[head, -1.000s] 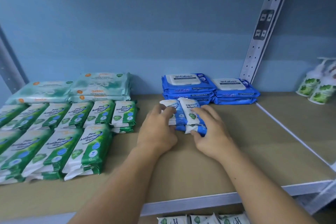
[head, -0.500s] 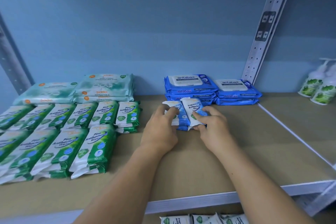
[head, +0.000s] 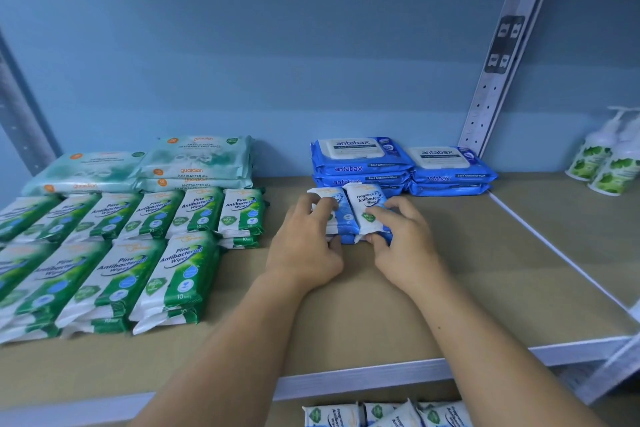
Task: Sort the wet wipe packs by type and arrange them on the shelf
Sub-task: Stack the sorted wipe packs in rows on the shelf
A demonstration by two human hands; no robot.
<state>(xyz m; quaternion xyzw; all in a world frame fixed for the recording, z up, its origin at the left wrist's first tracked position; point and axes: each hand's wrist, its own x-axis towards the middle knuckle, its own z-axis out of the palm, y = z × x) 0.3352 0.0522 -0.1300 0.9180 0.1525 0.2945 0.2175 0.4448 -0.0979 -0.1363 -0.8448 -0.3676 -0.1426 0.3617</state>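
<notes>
Curled fingers (head: 382,214) around blue-white packs (head: 347,216)

Soft, cool, diffuse light fills the view, leaving the blue wall (head: 311,45) dimmer toward 12 o'clock, paler near its foot, and only faint, soft-edged shadows on the shelf (head: 485,270) under the left hand (head: 304,250) and right hand (head: 401,246). Print on the small blue-and-white packs (head: 349,215) at centre reads, though slightly soft, while the green packs (head: 104,253) toward 9 o'clock smear and carry a mild sheen, and the pump bottles (head: 606,159) at 3 o'clock are blurred. Wide-angle bending tilts the metal upright (head: 502,62) at 1 o'clock and slants the shelf's front edge at 6 o'clock.
</notes>
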